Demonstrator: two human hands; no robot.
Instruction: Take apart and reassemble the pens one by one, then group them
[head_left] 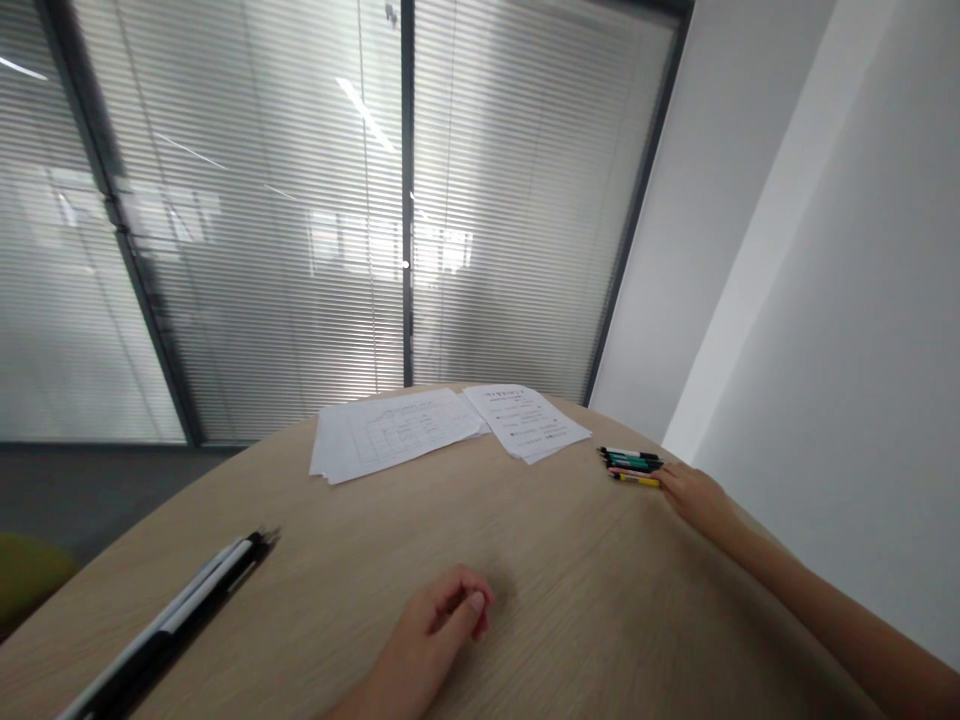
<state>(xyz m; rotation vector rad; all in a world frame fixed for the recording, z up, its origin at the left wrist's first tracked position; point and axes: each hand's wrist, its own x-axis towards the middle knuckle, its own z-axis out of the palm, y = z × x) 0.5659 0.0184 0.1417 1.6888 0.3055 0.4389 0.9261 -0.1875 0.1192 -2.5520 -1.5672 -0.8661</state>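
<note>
On the wooden round table [540, 530], my left hand [439, 635] rests loosely closed near the front, thumb against curled fingers, with nothing visible in it. My right hand [694, 500] reaches along the right edge to a row of pens. Its fingertips close on the right end of a yellow pen [636, 480], the nearest of the row. Beside that lie several black, white and green pens [626, 459], side by side. The fingers partly hide the right ends of the row.
Printed sheets [397, 430] lie at the far side, with another printed page [529, 420] beside them. Long black and white pen-like items [199, 590] stretch along the left. Beyond stands a glass partition with blinds [285, 250]; a white wall [840, 330] is close on the right.
</note>
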